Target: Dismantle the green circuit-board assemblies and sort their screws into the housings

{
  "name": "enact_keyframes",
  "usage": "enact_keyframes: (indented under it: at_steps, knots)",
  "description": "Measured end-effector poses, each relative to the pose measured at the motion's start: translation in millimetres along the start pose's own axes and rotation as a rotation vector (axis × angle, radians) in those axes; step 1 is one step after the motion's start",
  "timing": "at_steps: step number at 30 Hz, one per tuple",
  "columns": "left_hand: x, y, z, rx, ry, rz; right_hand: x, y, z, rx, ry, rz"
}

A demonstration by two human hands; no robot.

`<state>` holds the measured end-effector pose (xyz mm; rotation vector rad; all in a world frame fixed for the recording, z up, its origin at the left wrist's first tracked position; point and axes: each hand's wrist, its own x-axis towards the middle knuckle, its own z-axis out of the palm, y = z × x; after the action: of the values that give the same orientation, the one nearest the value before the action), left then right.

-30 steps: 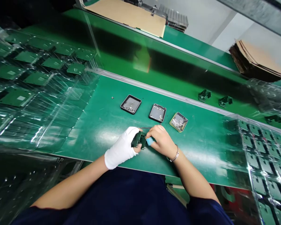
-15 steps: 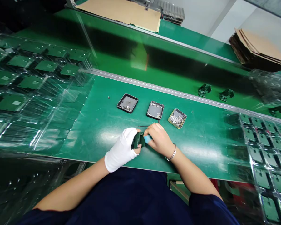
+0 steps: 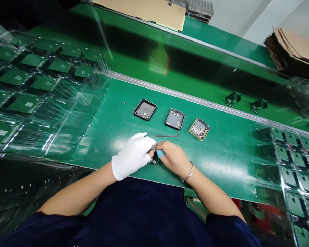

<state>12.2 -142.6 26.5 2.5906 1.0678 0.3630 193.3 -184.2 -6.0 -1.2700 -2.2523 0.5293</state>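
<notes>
My left hand (image 3: 134,156) wears a white glove with bare fingertips. Its fingers are closed on a small green circuit board assembly (image 3: 154,160), which is mostly hidden beneath the hands. My right hand (image 3: 173,156) is bare, with a blue wrap (image 3: 160,153) on one digit and a bracelet at the wrist. Its thumb and fingertips are pinched together at the upper edge of the assembly, touching the left fingertips; what they hold is too small to make out. Just beyond the hands an L-shaped hex key (image 3: 167,136) lies on the green table (image 3: 113,130).
Three shallow trays of small metal parts stand ahead: a left tray (image 3: 145,109), a middle tray (image 3: 175,119) and a right tray (image 3: 199,129). Clear plastic trays of circuit boards flank both sides, left (image 3: 59,66) and right (image 3: 289,168). Two assemblies (image 3: 233,98) sit behind the rail.
The assembly has turned and dropped lower, now more covered by my left hand, whose gloved back faces up. My right hand stays pinched beside it. The view has shifted slightly.
</notes>
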Motion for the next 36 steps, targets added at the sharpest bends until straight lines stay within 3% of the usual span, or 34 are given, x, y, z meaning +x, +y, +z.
enact_keyframes:
  at_steps: [8, 14, 17, 20, 23, 28, 31, 36]
  knots:
    - [1.1, 4.1, 7.3, 0.122, 0.044, 0.021, 2.7, -4.1, -0.6, -0.074, -0.085, 0.031]
    - [-7.5, -12.3, 4.4, -0.199, 0.136, -0.094, 5.8, 10.1, -9.2, 0.076, 0.094, 0.230]
    - [-19.1, -16.3, 9.2, -0.277, 0.147, -0.113, 5.9, 21.1, -7.9, 0.087, 0.059, 0.289]
    - [-30.5, -14.5, 21.9, -0.241, 0.098, -0.111, 7.7, 28.3, -3.0, 0.048, -0.027, 0.258]
    - [-37.6, -14.5, 34.2, -0.243, 0.112, -0.176, 14.5, 33.1, 1.0, -0.051, -0.006, 0.197]
    - [-40.2, -28.8, 36.4, -0.290, 0.153, -0.282, 23.8, 40.2, 5.9, -0.227, -0.041, 0.207]
    - [-39.7, -35.9, 32.8, -0.304, 0.097, -0.320, 20.4, 39.8, 4.9, -0.102, -0.048, 0.191]
    - [-38.8, -36.8, 32.0, -0.327, 0.128, -0.284, 15.5, 31.5, 3.2, 0.087, -0.116, 0.122]
